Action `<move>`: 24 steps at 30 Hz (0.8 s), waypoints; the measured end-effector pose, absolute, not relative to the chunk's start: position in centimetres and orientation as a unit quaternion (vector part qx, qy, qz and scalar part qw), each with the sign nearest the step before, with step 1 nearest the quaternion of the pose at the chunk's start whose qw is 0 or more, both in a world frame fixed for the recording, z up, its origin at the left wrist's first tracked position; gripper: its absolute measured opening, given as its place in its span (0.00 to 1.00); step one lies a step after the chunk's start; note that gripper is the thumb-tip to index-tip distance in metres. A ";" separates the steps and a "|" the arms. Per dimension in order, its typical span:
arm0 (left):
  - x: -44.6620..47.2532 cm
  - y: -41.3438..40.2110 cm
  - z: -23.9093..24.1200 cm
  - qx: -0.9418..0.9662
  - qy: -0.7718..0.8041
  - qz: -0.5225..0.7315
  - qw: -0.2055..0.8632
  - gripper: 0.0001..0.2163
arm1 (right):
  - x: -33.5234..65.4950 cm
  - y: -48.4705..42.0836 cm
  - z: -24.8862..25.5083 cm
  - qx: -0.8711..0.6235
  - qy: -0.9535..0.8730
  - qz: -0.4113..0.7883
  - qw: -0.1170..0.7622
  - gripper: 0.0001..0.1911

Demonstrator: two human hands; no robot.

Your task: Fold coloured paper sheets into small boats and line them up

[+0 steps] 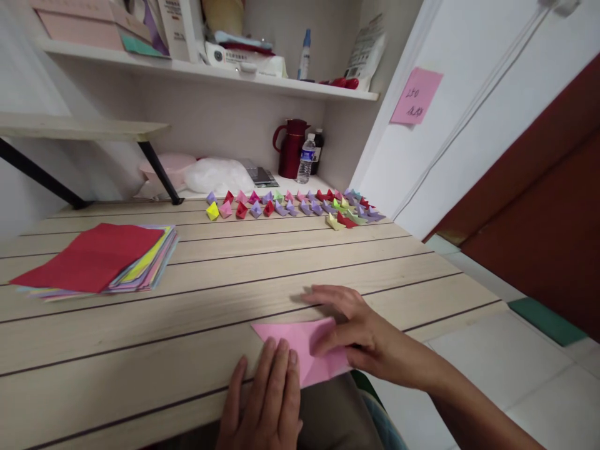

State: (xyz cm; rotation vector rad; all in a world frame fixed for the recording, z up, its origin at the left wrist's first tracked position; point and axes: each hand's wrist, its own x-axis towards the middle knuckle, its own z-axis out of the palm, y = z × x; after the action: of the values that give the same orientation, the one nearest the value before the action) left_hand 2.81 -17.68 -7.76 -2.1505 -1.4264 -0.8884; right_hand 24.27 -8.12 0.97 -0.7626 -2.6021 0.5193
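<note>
A partly folded sheet of pink origami paper (pixel 304 344) lies at the table's front edge, its near right part reaching over the edge. My left hand (pixel 267 397) rests flat on the paper's left part, palm down, with its fingers stretched out. From the right, my right hand (pixel 356 331) holds the paper's right side, the index finger on top and the thumb at the edge, its tip partly hidden. The other fingers of that hand reach out above the far edge of the paper.
A stack of coloured paper squares (pixel 94 259), red on top, lies at the left. Small folded paper boats (pixel 281 207) stand in rows at the back. Behind them are a dark red jug (pixel 293 150), a water bottle (pixel 306 159) and a low wooden stand (pixel 84 128).
</note>
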 end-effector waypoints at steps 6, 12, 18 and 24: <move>3.0 -17.7 -7.6 -0.766 -0.516 -0.324 0.204 0.17 | 24.0 -7.3 1.1 -0.289 -0.907 0.239 0.192 0.11; 3.0 -17.6 -7.8 -0.763 -0.510 -0.340 0.206 0.16 | 22.3 -7.5 0.3 -0.366 -0.875 0.221 0.230 0.15; 2.9 -17.4 -7.9 -0.764 -0.505 -0.343 0.206 0.16 | 21.1 -7.6 -0.3 -0.414 -0.869 0.156 0.221 0.13; 2.8 -17.5 -8.1 -0.764 -0.505 -0.344 0.206 0.18 | 20.9 -7.6 -0.2 -0.419 -0.867 0.164 0.214 0.14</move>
State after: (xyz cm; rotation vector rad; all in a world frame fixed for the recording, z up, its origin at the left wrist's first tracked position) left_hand 2.84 -17.48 -8.15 -2.1291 -1.4077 -0.9571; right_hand 20.90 -7.57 -0.22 -1.1624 -2.4068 0.4543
